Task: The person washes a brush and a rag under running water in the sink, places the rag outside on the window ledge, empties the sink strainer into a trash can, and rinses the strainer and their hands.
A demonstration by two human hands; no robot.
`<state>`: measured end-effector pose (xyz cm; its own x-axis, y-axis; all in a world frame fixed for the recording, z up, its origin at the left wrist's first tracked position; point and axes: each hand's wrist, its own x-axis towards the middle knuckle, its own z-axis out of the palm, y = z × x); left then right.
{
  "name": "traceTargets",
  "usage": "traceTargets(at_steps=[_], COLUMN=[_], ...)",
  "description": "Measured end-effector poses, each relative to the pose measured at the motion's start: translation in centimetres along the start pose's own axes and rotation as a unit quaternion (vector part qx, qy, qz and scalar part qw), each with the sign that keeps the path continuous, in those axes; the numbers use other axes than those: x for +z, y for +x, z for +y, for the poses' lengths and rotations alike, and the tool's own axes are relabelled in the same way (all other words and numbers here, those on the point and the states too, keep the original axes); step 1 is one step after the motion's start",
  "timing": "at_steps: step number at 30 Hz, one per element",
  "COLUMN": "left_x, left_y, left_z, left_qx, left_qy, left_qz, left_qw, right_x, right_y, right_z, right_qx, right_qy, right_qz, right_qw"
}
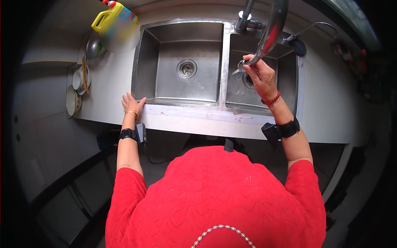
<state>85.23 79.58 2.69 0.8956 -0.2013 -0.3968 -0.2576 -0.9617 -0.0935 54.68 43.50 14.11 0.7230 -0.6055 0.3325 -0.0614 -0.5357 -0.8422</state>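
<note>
My right hand (261,75) is closed round the spout end of the curved metal faucet (273,31), over the smaller right basin (264,105) of the steel sink. Its fingers pinch the tip of the spout, above a partly hidden drain. My left hand (132,104) lies with fingers spread on the counter by the front left corner of the larger left basin (178,91) and holds nothing. A round drain (186,68) shows in that basin's floor.
A yellow jug (108,17) with a red cap stands at the back left. Below it are a metal bowl (95,45), stacked bowls (77,78) and chopsticks (85,76). A thin curved tap (316,25) rises behind the right basin.
</note>
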Motion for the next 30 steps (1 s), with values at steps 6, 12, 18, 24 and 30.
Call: traceTargets(at_steps=[6, 12, 18, 24, 30], left_x=[-0.2, 0.2, 0.2, 0.2, 0.6], left_y=[-0.5, -0.7, -0.8, -1.0, -0.9], left_z=[0.2, 0.0, -0.1, 0.0, 0.0], left_qx=[0.002, 0.004, 0.004, 0.009, 0.007], left_qy=[-0.004, -0.008, -0.013, -0.019, -0.014], left_qz=[0.011, 0.025, 0.025, 0.026, 0.029], left_qw=[1.000, 1.000, 1.000, 0.999, 0.999], right_x=[-0.1, -1.2, -2.2, -5.2, -3.8], right_y=[-0.3, -0.7, -0.9, -1.2, -0.8], right_z=[0.7, 2.5, 2.2, 2.1, 0.5], right_qx=[0.027, 0.015, 0.022, 0.093, 0.124], right_qy=[0.022, 0.055, 0.028, -0.104, -0.102], right_qz=[0.015, -0.003, 0.018, 0.022, 0.016], right_qw=[0.999, 0.998, 0.999, 0.990, 0.987])
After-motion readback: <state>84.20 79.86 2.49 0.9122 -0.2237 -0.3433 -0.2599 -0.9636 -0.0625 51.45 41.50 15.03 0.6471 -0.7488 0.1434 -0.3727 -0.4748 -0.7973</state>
